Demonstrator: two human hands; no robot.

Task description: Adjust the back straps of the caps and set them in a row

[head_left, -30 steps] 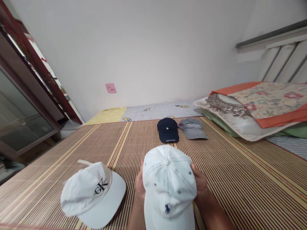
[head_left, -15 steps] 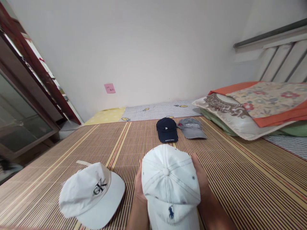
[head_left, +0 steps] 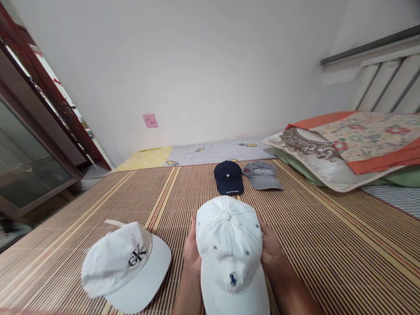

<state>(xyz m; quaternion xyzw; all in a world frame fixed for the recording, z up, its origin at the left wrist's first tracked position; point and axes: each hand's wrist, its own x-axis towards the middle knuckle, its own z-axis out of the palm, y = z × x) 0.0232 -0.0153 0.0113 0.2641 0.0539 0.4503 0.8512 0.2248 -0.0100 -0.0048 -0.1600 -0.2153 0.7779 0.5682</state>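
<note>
A pale, almost white cap [head_left: 229, 245] with a small dark blue emblem is held up at the bottom centre, its brim toward me. My left hand [head_left: 192, 249] grips its left side and my right hand [head_left: 271, 245] its right side; the fingers are partly hidden by the cap. To the left, a white cap with black letters [head_left: 121, 262] lies on the striped mat [head_left: 157, 205]. Beyond the held cap sit a dark navy cap [head_left: 229, 177] and, touching or close beside it, a grey cap [head_left: 262, 175].
At the right lie stacked pillows [head_left: 315, 157] under an orange-edged floral cloth [head_left: 367, 135]. A checked sheet [head_left: 213, 152] and a yellow cloth [head_left: 144, 158] run along the wall, which bears a pink note [head_left: 150, 120]. A glass-fronted cabinet [head_left: 29, 162] stands at the left.
The held cap has tilted, so its front and brim show more and its crown looks narrower. My right hand has shifted slightly left with it. The other caps have not moved.
</note>
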